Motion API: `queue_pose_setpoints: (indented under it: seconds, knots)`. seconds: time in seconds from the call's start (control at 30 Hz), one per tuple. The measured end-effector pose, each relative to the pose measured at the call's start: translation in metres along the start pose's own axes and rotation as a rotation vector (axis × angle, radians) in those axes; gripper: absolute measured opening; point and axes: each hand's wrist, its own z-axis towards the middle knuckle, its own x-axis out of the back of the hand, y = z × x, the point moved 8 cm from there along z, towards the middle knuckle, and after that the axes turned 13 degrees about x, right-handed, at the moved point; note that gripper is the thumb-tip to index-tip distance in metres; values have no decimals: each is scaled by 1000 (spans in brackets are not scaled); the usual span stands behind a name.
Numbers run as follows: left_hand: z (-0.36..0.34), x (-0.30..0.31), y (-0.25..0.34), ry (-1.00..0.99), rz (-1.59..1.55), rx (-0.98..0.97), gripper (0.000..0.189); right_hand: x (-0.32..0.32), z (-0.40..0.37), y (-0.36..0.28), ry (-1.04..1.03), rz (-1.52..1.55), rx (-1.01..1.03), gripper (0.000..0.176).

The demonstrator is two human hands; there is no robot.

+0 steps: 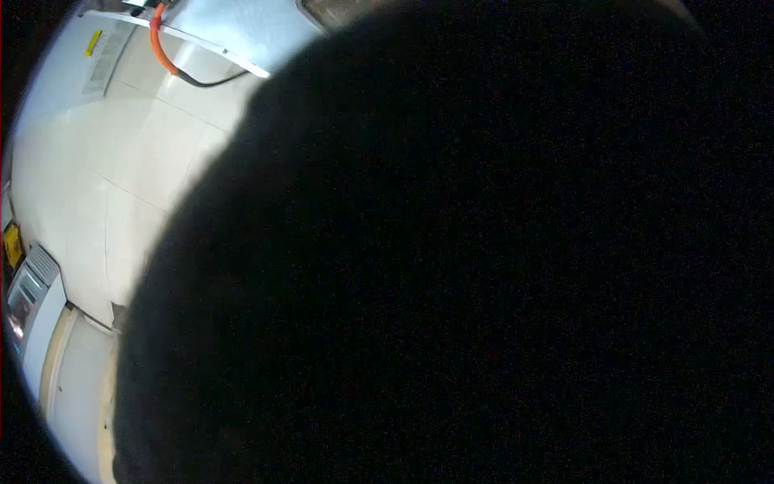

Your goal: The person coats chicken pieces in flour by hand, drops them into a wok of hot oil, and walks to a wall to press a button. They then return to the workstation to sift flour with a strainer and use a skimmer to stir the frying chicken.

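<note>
At your far left edge, a small yellow tag (12, 244) sits just above a grey box (31, 310) with a lit panel on its face. What the panel reads is too blurred to tell. Beside them a pale tiled surface (121, 161) spreads out, with thin joint lines running across it. Near its upper corner lies a printed label (103, 52) with a yellow mark at one end; the print is too small to read. Just right of the label, an orange cable (159, 44) curves down and carries on as a black lead. It crosses a thin white strip (210, 44) that runs slantwise along the top.

From there rightward, a large dark shape (484, 266) with a rounded edge fills the rest of your view, close to the camera. You cannot tell what it is. Your hands are hidden from sight, so whether they are released, clenched or grasping something cannot be told.
</note>
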Motion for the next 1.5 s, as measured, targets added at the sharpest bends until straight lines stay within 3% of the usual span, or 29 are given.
queue_pose_setpoints:
  seconds: [0.5,0.53,0.6,0.63,0.7,0.77,0.93,1.0,1.03,1.1,1.13,1.23,1.27,1.43,1.5]
  knots:
    - [23,-43,18,-31,37,-45,42,-54,25,15,60,-174,221,64]
    - [27,-47,21,-39,70,-53,42,-45,34,55,52,-245,259,69]
    - [34,-55,4,-56,109,-41,43,-35,61,71,-11,-586,288,69]
    - [34,-66,3,-61,139,-40,43,-28,58,69,-64,-853,289,63]
    - [33,-91,-5,-60,189,-32,44,-28,50,54,-13,-929,255,60]
    - [30,-120,-13,-41,239,-28,44,-32,30,24,181,-545,230,64]
    - [41,-179,-32,51,339,19,46,-20,19,-4,353,-727,664,26]
    - [46,-195,-42,232,329,-14,47,-14,4,-9,391,-693,724,19]
    - [44,-191,-42,467,269,-119,42,-9,4,-1,399,-742,634,17]
    - [55,-214,-45,110,816,-212,31,-2,3,15,406,-829,447,17]
    - [53,-228,-55,-75,1084,-249,26,-1,-3,5,408,-924,458,18]
    - [60,-214,-54,-54,536,-216,16,12,-22,-30,388,-1133,471,18]
    - [70,-232,-75,-79,219,-214,17,18,-30,-43,358,-1149,459,16]
    - [30,-202,-13,-211,692,-384,30,28,4,-39,315,-822,508,21]
    - [43,-251,-56,-304,626,-146,39,18,28,-26,264,-698,432,23]
